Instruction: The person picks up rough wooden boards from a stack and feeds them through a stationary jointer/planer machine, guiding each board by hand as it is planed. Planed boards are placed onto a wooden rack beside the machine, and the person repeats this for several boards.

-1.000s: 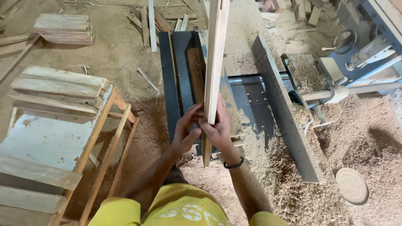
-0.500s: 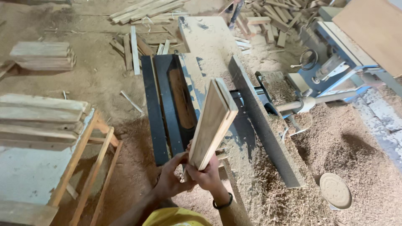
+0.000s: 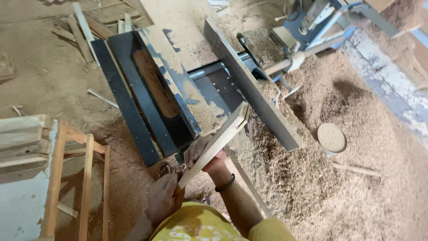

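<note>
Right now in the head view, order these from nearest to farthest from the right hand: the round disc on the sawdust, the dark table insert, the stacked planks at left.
From the right hand:
1. Dark table insert, up-left.
2. Round disc, right.
3. Stacked planks, far left.

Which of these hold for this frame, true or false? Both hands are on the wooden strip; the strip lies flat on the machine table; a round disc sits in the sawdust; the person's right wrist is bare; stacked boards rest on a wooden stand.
1. Both hands hold the wooden strip. True: the left hand grips its near end and the right hand grips further along it.
2. The strip lies flat on the machine table. False: it is held in the air at a slant.
3. A round disc sits in the sawdust. True.
4. The right wrist is bare. False: it wears a dark band.
5. Stacked boards rest on a wooden stand. True.
</note>
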Demonstrator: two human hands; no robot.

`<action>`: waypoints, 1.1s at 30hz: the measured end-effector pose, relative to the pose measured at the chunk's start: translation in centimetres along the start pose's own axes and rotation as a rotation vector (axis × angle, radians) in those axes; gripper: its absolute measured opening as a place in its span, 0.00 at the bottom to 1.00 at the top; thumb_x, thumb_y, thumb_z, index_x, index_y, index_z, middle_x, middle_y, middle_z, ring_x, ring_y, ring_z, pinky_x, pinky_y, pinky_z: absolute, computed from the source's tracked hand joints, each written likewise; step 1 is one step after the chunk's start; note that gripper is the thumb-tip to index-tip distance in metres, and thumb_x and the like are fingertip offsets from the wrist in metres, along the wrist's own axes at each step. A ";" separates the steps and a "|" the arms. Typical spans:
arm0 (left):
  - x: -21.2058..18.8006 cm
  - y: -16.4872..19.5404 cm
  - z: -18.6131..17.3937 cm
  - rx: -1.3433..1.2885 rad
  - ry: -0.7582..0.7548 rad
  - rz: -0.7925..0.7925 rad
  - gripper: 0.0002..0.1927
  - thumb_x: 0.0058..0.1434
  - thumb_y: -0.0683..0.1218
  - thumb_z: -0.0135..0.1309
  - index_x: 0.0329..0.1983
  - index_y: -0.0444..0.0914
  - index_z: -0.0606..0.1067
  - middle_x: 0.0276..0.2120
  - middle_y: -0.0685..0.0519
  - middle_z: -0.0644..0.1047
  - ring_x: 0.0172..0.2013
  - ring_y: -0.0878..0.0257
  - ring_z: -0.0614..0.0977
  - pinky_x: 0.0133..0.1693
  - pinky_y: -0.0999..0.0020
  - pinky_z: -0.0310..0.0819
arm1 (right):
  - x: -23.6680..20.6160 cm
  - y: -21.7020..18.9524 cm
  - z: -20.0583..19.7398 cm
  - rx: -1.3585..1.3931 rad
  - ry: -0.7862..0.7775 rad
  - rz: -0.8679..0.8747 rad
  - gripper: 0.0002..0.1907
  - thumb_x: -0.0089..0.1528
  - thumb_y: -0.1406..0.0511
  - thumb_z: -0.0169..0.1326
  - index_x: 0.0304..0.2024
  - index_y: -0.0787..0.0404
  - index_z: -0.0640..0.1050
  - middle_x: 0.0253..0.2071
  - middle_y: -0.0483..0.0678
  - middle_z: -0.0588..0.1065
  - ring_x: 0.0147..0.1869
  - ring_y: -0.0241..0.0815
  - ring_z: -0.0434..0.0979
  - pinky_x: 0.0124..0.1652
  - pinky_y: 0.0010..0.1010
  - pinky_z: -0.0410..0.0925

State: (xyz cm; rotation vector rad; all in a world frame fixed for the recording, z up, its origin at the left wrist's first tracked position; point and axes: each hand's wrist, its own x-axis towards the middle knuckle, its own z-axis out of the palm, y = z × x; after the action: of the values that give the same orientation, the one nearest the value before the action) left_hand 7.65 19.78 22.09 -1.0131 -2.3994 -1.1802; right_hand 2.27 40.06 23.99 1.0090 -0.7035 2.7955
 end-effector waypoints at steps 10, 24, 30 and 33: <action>0.4 1.1 -1.0 -0.030 -0.087 0.077 0.17 0.54 0.46 0.64 0.44 0.34 0.75 0.27 0.48 0.74 0.26 0.50 0.77 0.27 0.55 0.70 | -1.3 0.6 -0.8 0.092 -0.005 0.020 0.24 0.68 0.51 0.50 0.34 0.66 0.78 0.26 0.54 0.78 0.28 0.48 0.81 0.35 0.40 0.71; 1.3 0.7 -1.9 -0.020 -0.099 -0.010 0.28 0.56 0.51 0.64 0.57 0.36 0.72 0.39 0.46 0.79 0.36 0.48 0.82 0.36 0.55 0.76 | -1.9 0.5 -0.6 -0.087 0.336 0.036 0.33 0.66 0.42 0.53 0.42 0.68 0.78 0.32 0.57 0.79 0.33 0.50 0.82 0.37 0.42 0.77; 5.5 1.5 -2.6 0.248 0.121 0.004 0.59 0.48 0.63 0.68 0.71 0.28 0.53 0.56 0.32 0.70 0.53 0.35 0.75 0.54 0.43 0.69 | 4.7 -1.5 6.5 -0.429 0.568 0.034 0.38 0.67 0.47 0.57 0.60 0.75 0.70 0.53 0.65 0.76 0.57 0.56 0.79 0.59 0.49 0.73; 10.0 -1.2 -2.3 -0.001 0.156 0.014 0.51 0.61 0.54 0.65 0.77 0.31 0.50 0.62 0.35 0.69 0.62 0.40 0.75 0.63 0.47 0.72 | 9.2 -2.4 7.6 -0.573 0.420 0.011 0.38 0.64 0.52 0.62 0.66 0.69 0.64 0.61 0.63 0.72 0.67 0.55 0.73 0.69 0.49 0.67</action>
State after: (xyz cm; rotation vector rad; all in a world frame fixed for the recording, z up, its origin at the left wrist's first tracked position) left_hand -0.41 22.21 28.03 -0.9006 -2.2679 -1.2089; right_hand 0.13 38.14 35.76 0.3062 -1.3173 2.4374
